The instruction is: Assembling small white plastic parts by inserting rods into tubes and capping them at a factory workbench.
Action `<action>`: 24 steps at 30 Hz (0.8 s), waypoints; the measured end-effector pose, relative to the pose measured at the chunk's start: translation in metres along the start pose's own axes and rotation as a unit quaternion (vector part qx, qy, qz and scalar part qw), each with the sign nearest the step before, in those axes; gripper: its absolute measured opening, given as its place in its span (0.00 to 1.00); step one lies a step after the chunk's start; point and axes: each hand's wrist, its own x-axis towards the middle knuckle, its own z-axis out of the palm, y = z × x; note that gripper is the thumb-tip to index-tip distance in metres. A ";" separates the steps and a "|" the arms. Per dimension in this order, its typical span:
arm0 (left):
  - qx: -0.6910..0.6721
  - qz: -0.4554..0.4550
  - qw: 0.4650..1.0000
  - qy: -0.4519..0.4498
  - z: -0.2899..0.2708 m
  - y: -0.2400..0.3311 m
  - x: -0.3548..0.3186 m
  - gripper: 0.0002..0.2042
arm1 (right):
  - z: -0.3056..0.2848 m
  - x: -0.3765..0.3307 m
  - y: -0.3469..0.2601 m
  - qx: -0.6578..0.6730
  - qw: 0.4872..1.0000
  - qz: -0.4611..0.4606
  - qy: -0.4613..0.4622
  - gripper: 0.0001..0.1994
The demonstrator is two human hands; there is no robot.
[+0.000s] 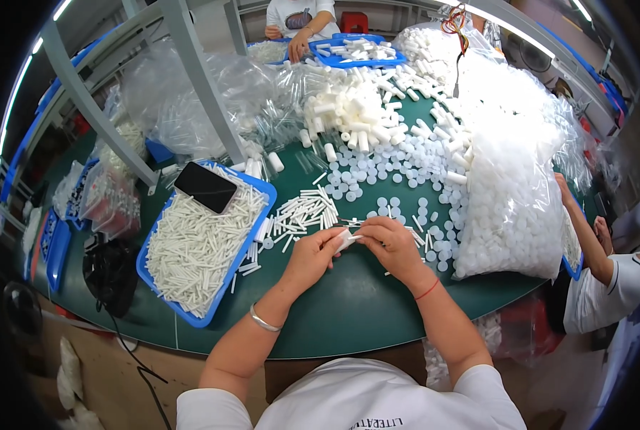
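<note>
Above the near part of the green table (313,322), both hands meet around a short white cylinder (346,241). My left hand (311,254) is closed on the cylinder and holds it tilted. My right hand (397,247) pinches a thin white stick (356,238) against the cylinder's end; whether the stick is inside cannot be made out. Just beyond my left hand lies a loose heap of similar thin sticks (313,209). Beyond and beside my right hand, many round translucent caps (377,168) are scattered.
Left, a blue tray (191,318) full of sticks carries a black phone (205,188). White cylinders (352,115) are heaped farther back. A bulging clear bag (510,229) stands right. Grey metal posts (202,79) rise at left. Co-workers sit across (302,43) and at right (599,279).
</note>
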 end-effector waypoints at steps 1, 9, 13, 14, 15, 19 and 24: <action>0.017 0.008 1.000 0.001 -0.001 0.001 0.000 0.15 | -0.002 0.000 0.002 0.000 1.000 0.001 0.000 0.06; 0.033 0.008 0.999 -0.025 -0.005 0.008 0.003 0.21 | -0.006 0.005 -0.018 -0.090 0.988 -0.107 -0.070 0.19; 0.038 -0.039 0.995 -0.080 -0.009 0.023 0.012 0.23 | -0.003 0.004 -0.023 -0.051 0.989 -0.114 -0.075 0.18; 0.015 -0.063 0.991 -0.119 -0.010 0.026 0.015 0.23 | -0.003 0.003 -0.019 -0.052 0.989 -0.115 -0.075 0.18; 0.016 -0.047 0.990 -0.129 -0.013 0.019 0.024 0.24 | -0.005 0.002 -0.015 -0.056 0.990 -0.099 -0.084 0.17; 0.284 0.064 0.956 0.043 -0.035 0.031 0.083 0.19 | -0.005 0.002 -0.013 -0.061 0.997 -0.035 -0.037 0.13; 0.519 0.082 0.821 0.226 -0.072 0.012 0.161 0.18 | 0.003 0.002 -0.010 -0.028 0.999 -0.009 0.021 0.13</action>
